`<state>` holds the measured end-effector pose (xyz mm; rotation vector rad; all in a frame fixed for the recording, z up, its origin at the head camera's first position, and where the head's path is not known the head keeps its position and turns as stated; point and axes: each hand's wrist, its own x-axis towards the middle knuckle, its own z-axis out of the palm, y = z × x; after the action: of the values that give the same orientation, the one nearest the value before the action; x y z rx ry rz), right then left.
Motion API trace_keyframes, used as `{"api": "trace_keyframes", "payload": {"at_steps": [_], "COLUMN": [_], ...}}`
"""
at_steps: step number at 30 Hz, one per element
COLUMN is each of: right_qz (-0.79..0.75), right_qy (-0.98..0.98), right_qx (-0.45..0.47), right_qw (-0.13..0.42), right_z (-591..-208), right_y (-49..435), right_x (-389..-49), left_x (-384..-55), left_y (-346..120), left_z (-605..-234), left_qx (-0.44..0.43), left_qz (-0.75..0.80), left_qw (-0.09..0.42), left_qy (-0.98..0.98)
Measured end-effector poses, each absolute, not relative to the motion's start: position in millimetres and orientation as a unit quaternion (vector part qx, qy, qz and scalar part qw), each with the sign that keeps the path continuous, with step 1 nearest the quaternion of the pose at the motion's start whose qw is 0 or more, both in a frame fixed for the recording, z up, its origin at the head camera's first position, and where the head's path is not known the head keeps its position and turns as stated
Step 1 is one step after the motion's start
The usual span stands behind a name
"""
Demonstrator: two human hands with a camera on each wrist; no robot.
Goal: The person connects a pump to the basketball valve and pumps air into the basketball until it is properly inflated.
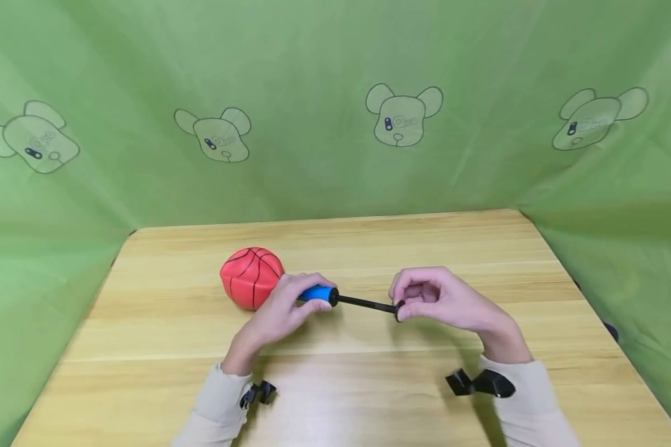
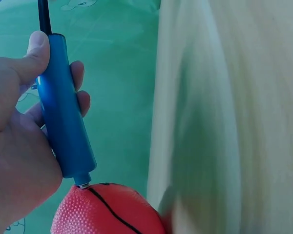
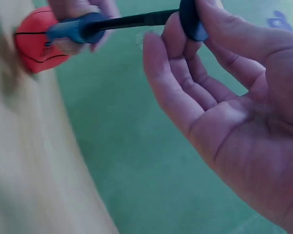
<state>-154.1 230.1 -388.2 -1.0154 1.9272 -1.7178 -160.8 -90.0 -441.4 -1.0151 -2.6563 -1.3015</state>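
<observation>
My left hand (image 1: 282, 307) grips the blue barrel of a small hand pump (image 2: 66, 107), thumb on one side and fingers round the other. The pump's tip meets a red toy basketball (image 1: 250, 279) with black lines, whose sides look dented and partly deflated. A black rod (image 1: 366, 303) stands drawn out of the barrel toward the right. At its end my right hand (image 1: 447, 298) pinches the round black handle (image 3: 193, 19) between thumb and fingers. In the left wrist view, the ball's lower part is cut off by the frame.
Underneath is a light wood-grain table (image 1: 358, 385). Green sheeting (image 1: 313, 155) with printed bear heads rises behind the table and along both sides. Black wrist mounts (image 1: 481, 383) sit on the light sleeves (image 1: 215, 403).
</observation>
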Motion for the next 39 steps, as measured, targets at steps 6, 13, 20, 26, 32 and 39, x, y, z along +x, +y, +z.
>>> {"api": "trace_keyframes", "payload": {"at_steps": [6,13,20,26,32,39], "right_qz": [-0.607,-0.613,-0.624,-0.599,-0.593,-0.604], "right_qy": [0.680,0.688,0.689,0.702,0.696,0.674], "right_qx": [-0.366,-0.334,-0.310,-0.321,-0.357,-0.375], "right_qw": [0.188,0.199,0.201,0.212,0.190,0.201], "right_z": [-384,-414,-430,-421,-393,-384], "right_y": [234,207,184,193,225,234], "right_x": [-154,-162,-167,-166,-157,-153], "left_x": [-163,-157,-152,-151,-155,-156], "left_y": [-90,-86,-72,-72,-83,-92], "left_z": [-440,-445,-452,-447,-439,-433], "left_qx": [-0.338,-0.333,-0.350,-0.353,-0.339,-0.333], "left_qz": [-0.409,-0.389,-0.401,-0.388,-0.396,-0.395], "left_qw": [0.020,0.024,0.013,0.022,0.043,0.041], "left_qy": [-0.847,-0.859,-0.846,-0.851,-0.853,-0.855]}}
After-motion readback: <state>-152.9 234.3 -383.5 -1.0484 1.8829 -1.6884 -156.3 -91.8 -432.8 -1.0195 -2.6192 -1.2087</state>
